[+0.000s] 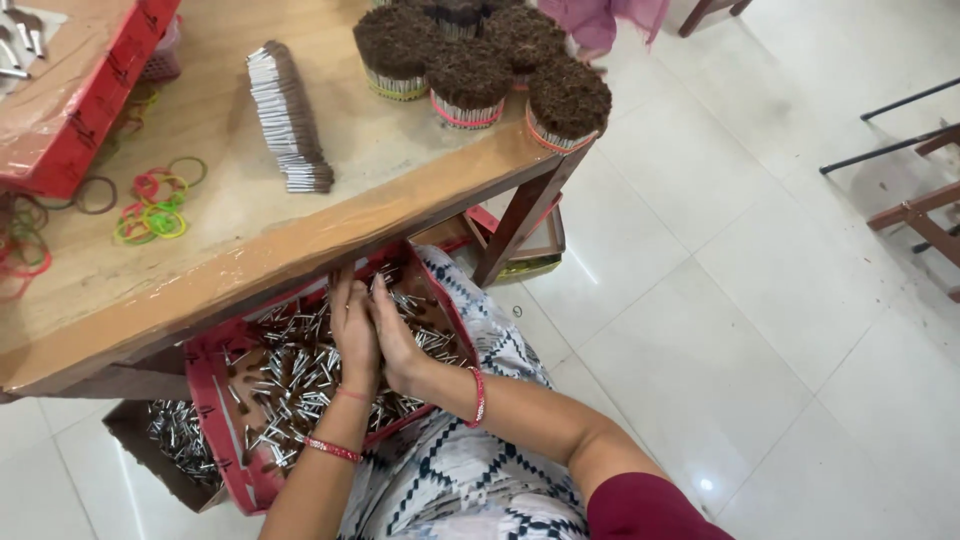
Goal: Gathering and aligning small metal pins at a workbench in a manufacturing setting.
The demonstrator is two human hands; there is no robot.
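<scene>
Head view shows 2 hands, left hand (352,335) and right hand (398,345), pressed together with fingers closed around a clump of small silvery pieces (300,375) in a red tray (205,400) on the lap. Under it, 1 cardboard box (165,440) holds more. On the table (300,235): 5 banded brown-topped bundles (470,70), 1 loose row (290,120).
</scene>
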